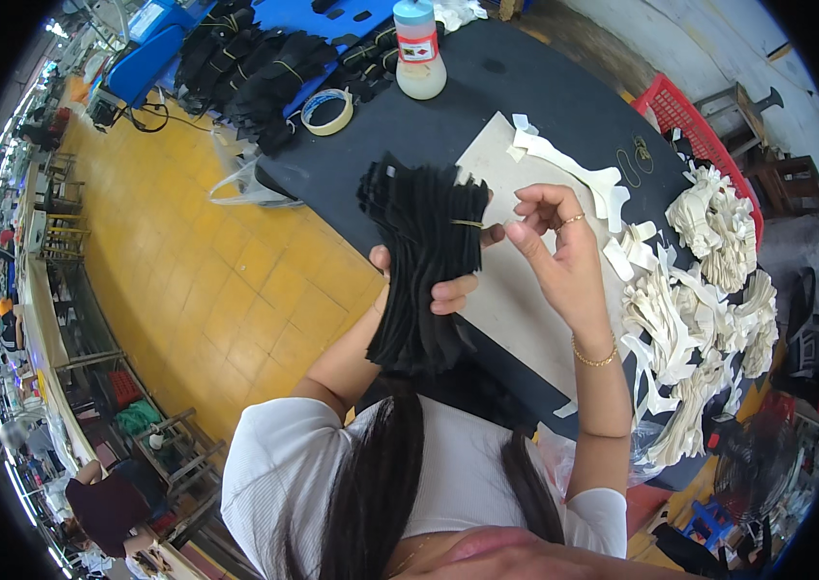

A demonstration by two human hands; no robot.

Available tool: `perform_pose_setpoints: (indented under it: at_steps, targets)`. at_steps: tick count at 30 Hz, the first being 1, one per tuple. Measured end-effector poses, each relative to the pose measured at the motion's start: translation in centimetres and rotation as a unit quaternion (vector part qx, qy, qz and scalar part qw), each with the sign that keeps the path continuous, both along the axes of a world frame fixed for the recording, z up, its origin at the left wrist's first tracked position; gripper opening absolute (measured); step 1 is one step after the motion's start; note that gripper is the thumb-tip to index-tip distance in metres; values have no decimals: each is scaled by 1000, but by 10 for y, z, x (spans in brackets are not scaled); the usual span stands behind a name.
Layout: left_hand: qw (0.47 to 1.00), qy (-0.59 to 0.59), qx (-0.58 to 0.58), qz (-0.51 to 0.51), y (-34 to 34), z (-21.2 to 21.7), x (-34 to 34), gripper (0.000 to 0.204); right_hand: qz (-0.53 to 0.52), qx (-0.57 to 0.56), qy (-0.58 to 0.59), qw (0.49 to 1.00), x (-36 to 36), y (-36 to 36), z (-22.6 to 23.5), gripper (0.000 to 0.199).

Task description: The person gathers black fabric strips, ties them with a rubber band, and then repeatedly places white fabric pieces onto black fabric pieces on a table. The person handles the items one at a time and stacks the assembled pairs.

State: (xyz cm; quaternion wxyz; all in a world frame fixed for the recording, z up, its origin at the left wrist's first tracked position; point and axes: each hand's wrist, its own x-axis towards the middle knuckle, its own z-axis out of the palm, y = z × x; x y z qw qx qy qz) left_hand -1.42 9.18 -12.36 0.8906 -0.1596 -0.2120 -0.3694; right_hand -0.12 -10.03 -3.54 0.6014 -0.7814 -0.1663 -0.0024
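One black fabric bundle (419,261), axis 12-to-6, gripped by left fingers (452,290). Band (468,224) 9 o'clock from nearer right hand (562,261), fingers parted

Forms a thick bundle of black fabric pieces (421,275), layered closely, with many thin edges exposed. Shows soft, wavy folds along the length and ragged, uneven ends at top and bottom. Carries a thin tan band (468,224) across the upper right part. Extends lengthwise away from the body, gripped at both sides by the left hand (453,294), at the near edge of the dark table (332,169).
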Motion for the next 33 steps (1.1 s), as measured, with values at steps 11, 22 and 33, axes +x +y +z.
perform_pose_setpoints:
  at_steps: [11,22,33]
  targets:
    - [902,-31,404,153,15,-9,-7,114,-22,-13,14,1000,-8,15,-10,74]
    - [899,-21,400,176,18,-2,-9,119,-5,-89,67,994,-3,26,-1,81]
    - [999,-37,19,22,6,-19,8,116,-32,-42,87,995,-2,41,5,79]
